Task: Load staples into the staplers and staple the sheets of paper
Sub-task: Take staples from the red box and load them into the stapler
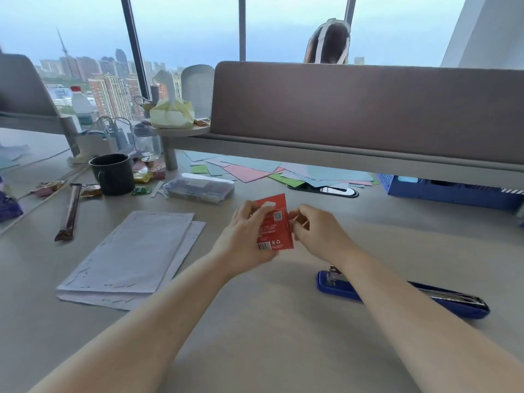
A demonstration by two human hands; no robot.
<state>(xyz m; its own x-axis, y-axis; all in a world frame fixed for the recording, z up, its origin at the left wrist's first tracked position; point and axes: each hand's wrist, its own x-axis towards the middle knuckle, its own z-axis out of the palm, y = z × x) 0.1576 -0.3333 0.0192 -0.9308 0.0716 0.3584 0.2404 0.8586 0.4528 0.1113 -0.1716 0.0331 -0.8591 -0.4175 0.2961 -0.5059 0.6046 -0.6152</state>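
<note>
The left hand (243, 236) and right hand (317, 231) held a red packet (273, 225) between them, lifted above the desk (269, 336) near its middle. The left hand's fingers were curled round the packet's left side, with the thumb across its printed face. The right hand's thumb and fingers pinched the packet's right edge, with the fingers bent and bunched close together. The packet stood roughly upright, barcode at its lower end.

The blue stapler (448, 300) lay flat on the desk to the right, under the right forearm, which crossed over it. A metal rail showed along its right end. It looked folded open, though the forearm hid its middle.

The white sheets (133, 256) lay in a loose stack on the desk to the left of the hands, well apart from the stapler.

Farther back stood a black mug (113, 174), with a clear case (198, 187) just right of it. Coloured paper (249, 168) was scattered under the divider (368, 109), and a blue basket (448, 191) sat at the far right.
</note>
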